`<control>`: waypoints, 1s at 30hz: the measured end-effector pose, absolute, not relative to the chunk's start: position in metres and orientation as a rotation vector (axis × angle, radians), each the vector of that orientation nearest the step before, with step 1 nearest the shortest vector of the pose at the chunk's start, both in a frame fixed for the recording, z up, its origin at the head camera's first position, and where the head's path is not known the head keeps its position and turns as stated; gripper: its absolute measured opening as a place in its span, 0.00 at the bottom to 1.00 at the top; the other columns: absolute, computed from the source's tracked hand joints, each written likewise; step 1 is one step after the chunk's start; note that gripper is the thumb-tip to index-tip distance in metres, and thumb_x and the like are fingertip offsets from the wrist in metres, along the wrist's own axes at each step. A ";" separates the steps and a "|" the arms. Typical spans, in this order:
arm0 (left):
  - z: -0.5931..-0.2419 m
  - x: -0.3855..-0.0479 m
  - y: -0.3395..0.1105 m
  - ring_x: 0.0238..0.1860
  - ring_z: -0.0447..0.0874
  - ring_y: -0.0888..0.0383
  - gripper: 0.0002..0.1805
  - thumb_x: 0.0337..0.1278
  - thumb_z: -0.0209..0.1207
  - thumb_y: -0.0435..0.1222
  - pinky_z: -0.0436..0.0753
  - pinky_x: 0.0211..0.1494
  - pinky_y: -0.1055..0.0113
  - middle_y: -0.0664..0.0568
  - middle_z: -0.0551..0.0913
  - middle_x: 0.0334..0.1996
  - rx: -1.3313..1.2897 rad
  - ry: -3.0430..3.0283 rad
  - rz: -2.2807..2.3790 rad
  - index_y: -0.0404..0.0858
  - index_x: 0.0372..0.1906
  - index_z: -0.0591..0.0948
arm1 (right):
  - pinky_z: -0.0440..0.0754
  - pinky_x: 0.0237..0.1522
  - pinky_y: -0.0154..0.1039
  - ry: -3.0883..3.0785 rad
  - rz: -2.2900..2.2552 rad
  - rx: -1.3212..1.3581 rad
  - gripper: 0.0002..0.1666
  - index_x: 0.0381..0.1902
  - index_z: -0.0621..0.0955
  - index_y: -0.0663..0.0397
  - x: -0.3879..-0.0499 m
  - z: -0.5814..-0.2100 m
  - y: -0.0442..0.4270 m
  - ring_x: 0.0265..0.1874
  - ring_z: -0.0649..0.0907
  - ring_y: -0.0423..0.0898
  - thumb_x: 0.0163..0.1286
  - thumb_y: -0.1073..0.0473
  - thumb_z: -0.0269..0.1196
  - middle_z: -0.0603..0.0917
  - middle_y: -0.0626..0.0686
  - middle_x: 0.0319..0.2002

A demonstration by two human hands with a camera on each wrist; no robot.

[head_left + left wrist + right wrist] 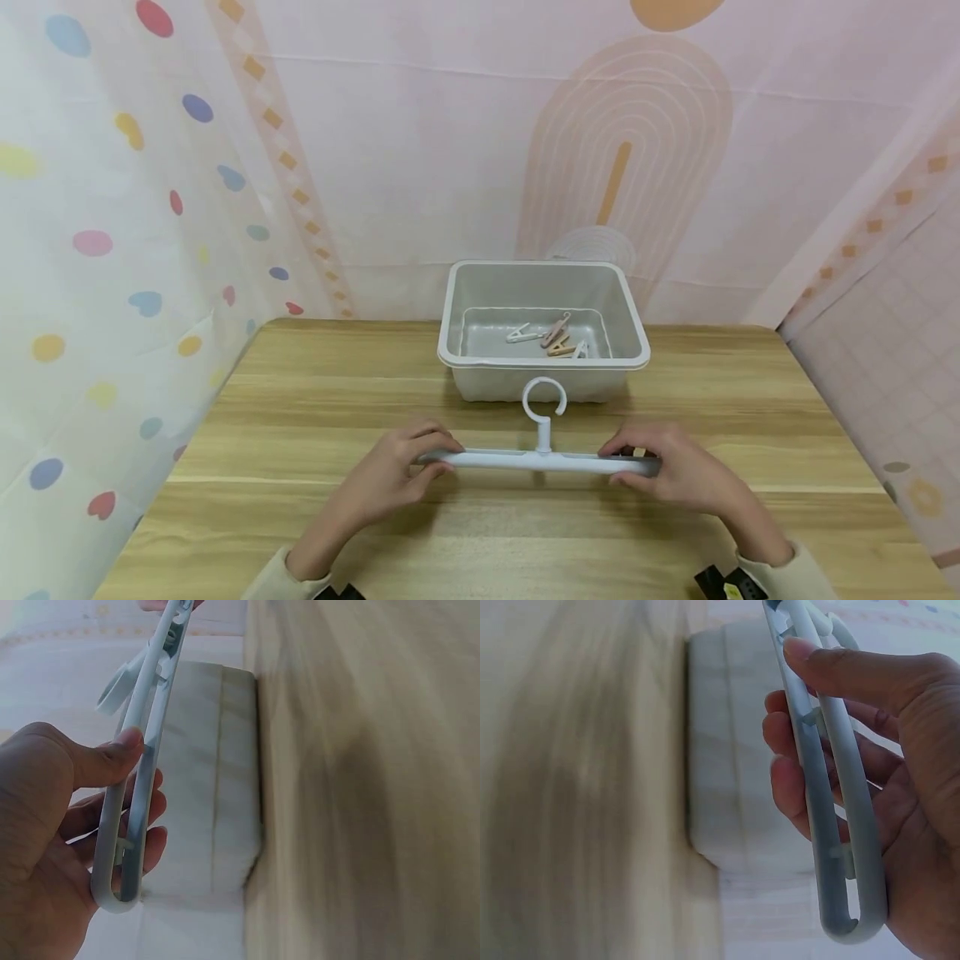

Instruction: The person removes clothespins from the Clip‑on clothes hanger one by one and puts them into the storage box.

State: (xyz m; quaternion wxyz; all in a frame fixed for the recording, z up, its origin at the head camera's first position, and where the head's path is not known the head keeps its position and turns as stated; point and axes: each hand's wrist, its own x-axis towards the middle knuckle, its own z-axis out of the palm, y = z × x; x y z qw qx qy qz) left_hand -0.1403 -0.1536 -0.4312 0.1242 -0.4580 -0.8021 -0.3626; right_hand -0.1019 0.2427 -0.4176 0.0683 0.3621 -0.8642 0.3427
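Both hands hold a pale plastic clothes hanger (517,459) level above the table, its round hook pointing up. My left hand (397,467) grips the bar's left end, and my right hand (667,465) grips the right end. In the left wrist view, the thumb lies over the hanger (136,772) with the fingers behind it. The right wrist view shows the same kind of grip, with the slotted frame of the hanger (821,787) between thumb and fingers. Behind the hook stands a grey-white plastic bin (540,383) with several small clothespins (557,332) inside.
The wooden table (330,375) runs back to a patterned cloth (420,167) hanging behind it. More cloth hangs at the left side. The bin stands near the table's back edge, just beyond the hanger.
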 end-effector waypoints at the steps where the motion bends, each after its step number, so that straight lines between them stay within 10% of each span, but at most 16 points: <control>1: -0.433 -0.140 -0.155 0.38 0.83 0.63 0.14 0.51 0.73 0.25 0.84 0.38 0.73 0.55 0.86 0.39 -1.338 -2.346 -1.068 0.40 0.42 0.87 | 0.81 0.37 0.29 -2.608 1.045 1.090 0.20 0.45 0.86 0.42 -0.101 -0.420 0.242 0.35 0.83 0.30 0.56 0.63 0.79 0.88 0.38 0.37; 30: -0.456 -0.132 -0.171 0.33 0.76 0.73 0.04 0.63 0.69 0.40 0.80 0.38 0.72 0.64 0.82 0.33 -1.237 -2.944 -1.142 0.45 0.38 0.86 | 0.81 0.37 0.31 -2.862 1.332 1.040 0.09 0.46 0.89 0.41 -0.094 -0.463 0.237 0.36 0.80 0.31 0.70 0.50 0.69 0.87 0.40 0.40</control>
